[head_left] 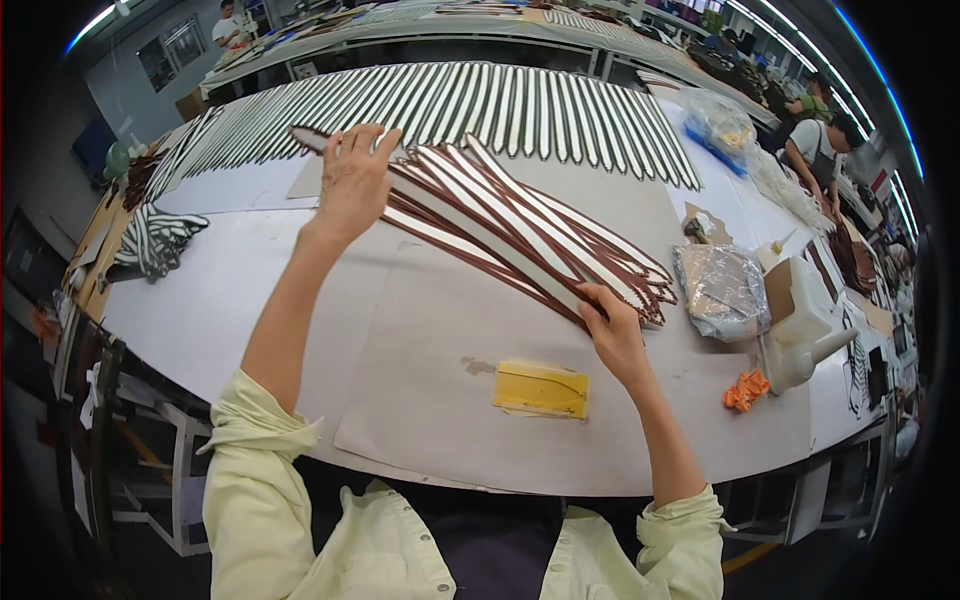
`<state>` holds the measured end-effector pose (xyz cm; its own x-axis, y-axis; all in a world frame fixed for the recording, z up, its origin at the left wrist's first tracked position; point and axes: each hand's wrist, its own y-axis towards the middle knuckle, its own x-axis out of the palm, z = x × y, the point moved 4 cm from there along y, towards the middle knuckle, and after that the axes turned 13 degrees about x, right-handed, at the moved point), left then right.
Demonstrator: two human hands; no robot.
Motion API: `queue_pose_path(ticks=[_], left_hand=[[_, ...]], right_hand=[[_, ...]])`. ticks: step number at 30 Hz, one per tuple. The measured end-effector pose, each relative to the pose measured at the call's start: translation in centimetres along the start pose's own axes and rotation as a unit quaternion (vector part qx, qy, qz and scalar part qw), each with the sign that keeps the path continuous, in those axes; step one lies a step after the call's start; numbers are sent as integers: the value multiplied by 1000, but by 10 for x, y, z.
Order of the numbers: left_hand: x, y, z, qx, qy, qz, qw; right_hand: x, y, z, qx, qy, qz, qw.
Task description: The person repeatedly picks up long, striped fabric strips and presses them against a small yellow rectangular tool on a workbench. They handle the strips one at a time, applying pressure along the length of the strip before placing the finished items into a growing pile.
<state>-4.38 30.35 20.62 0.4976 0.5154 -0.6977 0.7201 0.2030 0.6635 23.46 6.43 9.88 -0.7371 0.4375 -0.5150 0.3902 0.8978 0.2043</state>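
A long grey strip with dark brown edges [460, 222] runs slantwise across the table between my hands. My left hand [352, 185] is closed around its far left end, and a pointed tip sticks out past the fingers. My right hand [612, 328] pinches the near right end between thumb and fingers. Directly behind and partly under it lies a loose pile of white strips with brown edges [560, 225], fanned out and overlapping. Beyond the pile, a long row of white strips with black edges [430, 105] lies side by side, pointed ends toward me.
Nearby lies a yellow rectangular block [542, 390]. To the right are a plastic-wrapped pack [722, 290], a crumpled orange piece [745, 392] and a white spouted bottle [795, 350]. Bundled striped strips [160, 238] lie left. Another person [820, 155] works at the far right.
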Motion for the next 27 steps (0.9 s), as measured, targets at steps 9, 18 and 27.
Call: queue_pose_path(ticks=[9, 18, 27], left_hand=[[111, -82, 219, -450, -751, -85, 475], [113, -66, 266, -516, -839, -33, 170], [117, -34, 292, -535, -831, -24, 153]], right_hand=[[-27, 68, 66, -14, -181, 94, 979], [-78, 167, 198, 162, -241, 75, 954], [-51, 175, 151, 267, -205, -183, 924]])
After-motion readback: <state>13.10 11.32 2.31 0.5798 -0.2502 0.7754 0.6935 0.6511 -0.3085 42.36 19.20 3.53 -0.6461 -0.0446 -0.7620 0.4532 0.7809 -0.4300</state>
